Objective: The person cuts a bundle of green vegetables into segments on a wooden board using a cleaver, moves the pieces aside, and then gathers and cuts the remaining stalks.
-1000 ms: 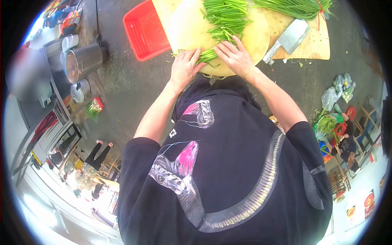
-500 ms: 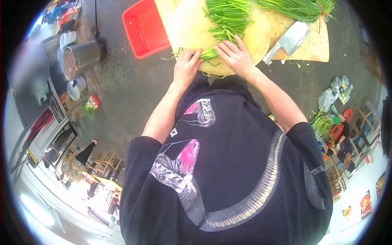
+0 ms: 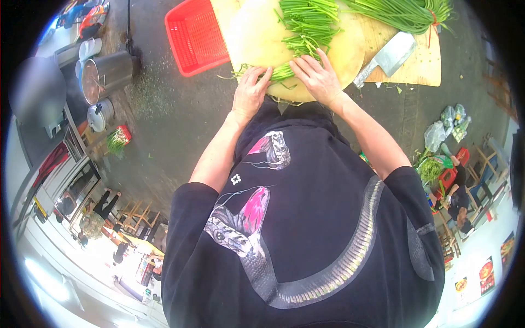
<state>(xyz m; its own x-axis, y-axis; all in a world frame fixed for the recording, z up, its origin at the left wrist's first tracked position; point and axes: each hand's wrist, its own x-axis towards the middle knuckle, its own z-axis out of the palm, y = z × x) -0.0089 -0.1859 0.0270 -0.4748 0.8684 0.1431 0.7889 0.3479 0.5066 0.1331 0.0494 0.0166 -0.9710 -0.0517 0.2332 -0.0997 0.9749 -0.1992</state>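
Observation:
A small bundle of green chives (image 3: 282, 72) lies crosswise near the close edge of a round cutting board (image 3: 251, 33). My left hand (image 3: 252, 90) grips its left end, where loose tips stick out past the fingers. Curled over the right end is my right hand (image 3: 317, 79), fingers pressed on the stalks. Just beyond the hands, a pile of cut chives (image 3: 309, 22) covers the middle of the board. A cleaver (image 3: 391, 56) lies flat to the right, its handle pointing toward me. Behind it rests a longer bunch of chives (image 3: 396, 12) bound with a red tie.
A red plastic basket (image 3: 197, 38) stands left of the board. The round board sits on a wooden surface (image 3: 426, 65). A metal pot (image 3: 109, 76) and a lidded pot (image 3: 100, 116) stand farther left. Bags of greens (image 3: 445, 128) and a person (image 3: 458, 202) are at the right.
Both hands keep their grip on the small bundle with hardly any movement. The view has shifted slightly. In the background at left, a person has changed position.

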